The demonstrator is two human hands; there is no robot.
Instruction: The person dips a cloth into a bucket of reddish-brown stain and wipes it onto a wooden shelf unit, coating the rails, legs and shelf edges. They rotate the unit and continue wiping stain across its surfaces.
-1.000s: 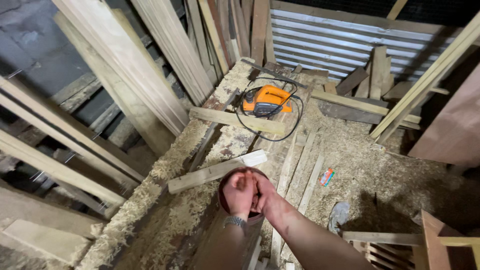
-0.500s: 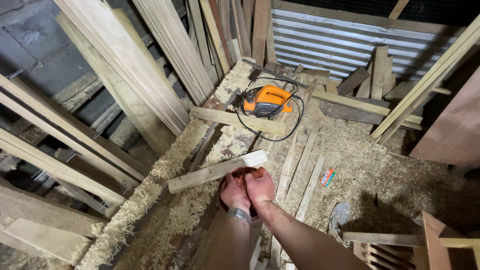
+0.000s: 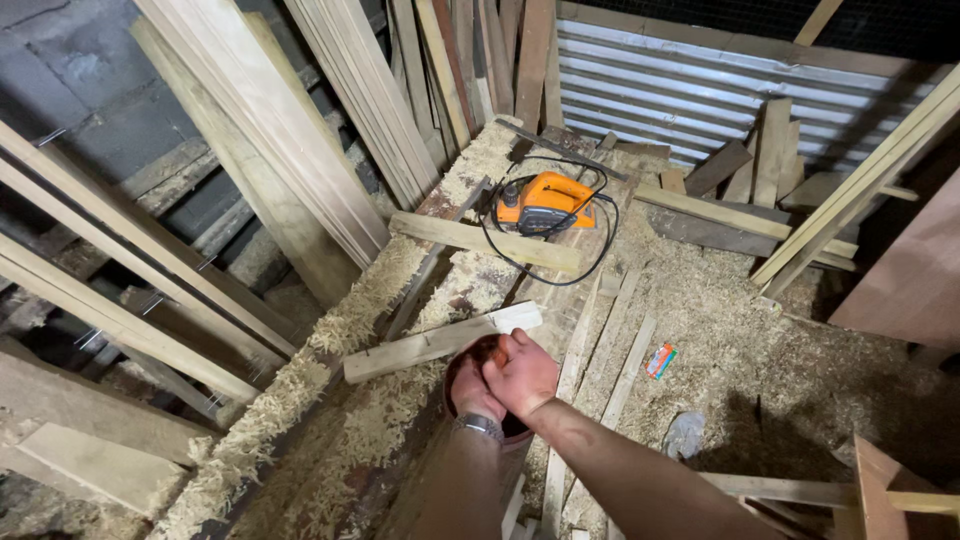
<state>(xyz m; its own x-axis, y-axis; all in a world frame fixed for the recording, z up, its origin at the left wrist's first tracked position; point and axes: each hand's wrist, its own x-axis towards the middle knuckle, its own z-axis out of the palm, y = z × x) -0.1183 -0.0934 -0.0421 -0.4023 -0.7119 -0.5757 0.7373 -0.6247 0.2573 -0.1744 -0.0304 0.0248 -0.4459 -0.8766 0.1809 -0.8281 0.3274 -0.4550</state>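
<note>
Sawdust and shavings cover the rough workbench (image 3: 330, 420) in a timber shed with a corrugated metal wall (image 3: 690, 90) at the back. Near the bench's front edge sits a dark red round bowl (image 3: 480, 352), and both hands are down in it, pressed together. The left hand (image 3: 472, 392), with a watch (image 3: 482, 425) at the wrist, lies under the right hand (image 3: 520, 372), whose fingers curl over it; what they grip inside the bowl is hidden. Touching the bowl's far rim lies a short pale plank (image 3: 440, 342), set slantwise across the bench. Well beyond the bowl rests an orange power planer (image 3: 545, 207), its black cord (image 3: 545, 265) looped around it, with a longer board (image 3: 485, 242) just in front of it. Left of the bowl, long boards (image 3: 260, 150) lean steeply against a block wall. Right of the bowl, thin slats (image 3: 610, 350) lie on the shavings, and past them a small bright wrapper (image 3: 660, 360). More offcuts (image 3: 760, 170) are stacked against the metal wall.
</note>
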